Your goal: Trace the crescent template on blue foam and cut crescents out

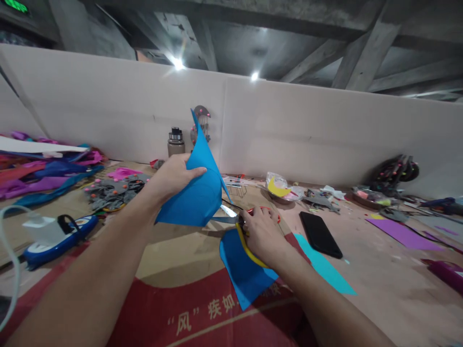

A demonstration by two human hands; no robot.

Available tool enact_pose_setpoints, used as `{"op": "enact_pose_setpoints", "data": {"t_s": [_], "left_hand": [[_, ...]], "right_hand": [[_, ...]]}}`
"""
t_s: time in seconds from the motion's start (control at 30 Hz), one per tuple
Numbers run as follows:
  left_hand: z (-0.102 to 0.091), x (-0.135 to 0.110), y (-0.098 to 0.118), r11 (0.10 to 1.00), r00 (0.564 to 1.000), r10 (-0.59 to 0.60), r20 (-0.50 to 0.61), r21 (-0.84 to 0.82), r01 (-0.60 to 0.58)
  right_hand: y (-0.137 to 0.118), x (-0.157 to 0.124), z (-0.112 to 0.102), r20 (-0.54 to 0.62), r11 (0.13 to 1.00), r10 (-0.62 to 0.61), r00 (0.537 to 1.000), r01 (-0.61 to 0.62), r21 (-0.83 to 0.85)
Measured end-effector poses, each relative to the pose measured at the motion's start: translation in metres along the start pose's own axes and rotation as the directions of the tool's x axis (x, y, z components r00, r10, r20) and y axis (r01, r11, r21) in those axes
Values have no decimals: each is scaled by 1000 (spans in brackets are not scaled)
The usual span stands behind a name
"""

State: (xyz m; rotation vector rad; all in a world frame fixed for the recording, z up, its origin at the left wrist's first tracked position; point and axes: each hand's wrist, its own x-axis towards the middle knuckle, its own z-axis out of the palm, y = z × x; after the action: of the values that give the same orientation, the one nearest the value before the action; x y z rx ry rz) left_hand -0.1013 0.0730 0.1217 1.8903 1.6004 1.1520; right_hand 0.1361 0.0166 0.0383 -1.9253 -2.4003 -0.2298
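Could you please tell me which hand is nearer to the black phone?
Right: the right hand grips the scissors to the left of the black phone; the left hand is farther left, holding up the blue sheet.

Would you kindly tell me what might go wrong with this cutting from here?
The blue sheet is curled in the left hand, so the scissors in the right hand might cut unevenly. Another blue piece lies close below the right hand and could get nudged or creased.
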Motion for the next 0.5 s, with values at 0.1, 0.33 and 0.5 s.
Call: {"op": "enact_pose_setpoints", "data": {"t_s": [0.1,0.33,0.5], "left_hand": [[-3,-2,-10,989,997,-29,76,-143,40],[-13,6,-35,899,984,-32,176,-425,105],[-13,11,-45,863,979,-19,205,-490,119]], "right_hand": [[20,3,-7,53,981,-43,998,32,191],[61,6,-29,71,908,-15,997,-16,419],[71,10,-27,25,926,34,999,-41,376]]}}
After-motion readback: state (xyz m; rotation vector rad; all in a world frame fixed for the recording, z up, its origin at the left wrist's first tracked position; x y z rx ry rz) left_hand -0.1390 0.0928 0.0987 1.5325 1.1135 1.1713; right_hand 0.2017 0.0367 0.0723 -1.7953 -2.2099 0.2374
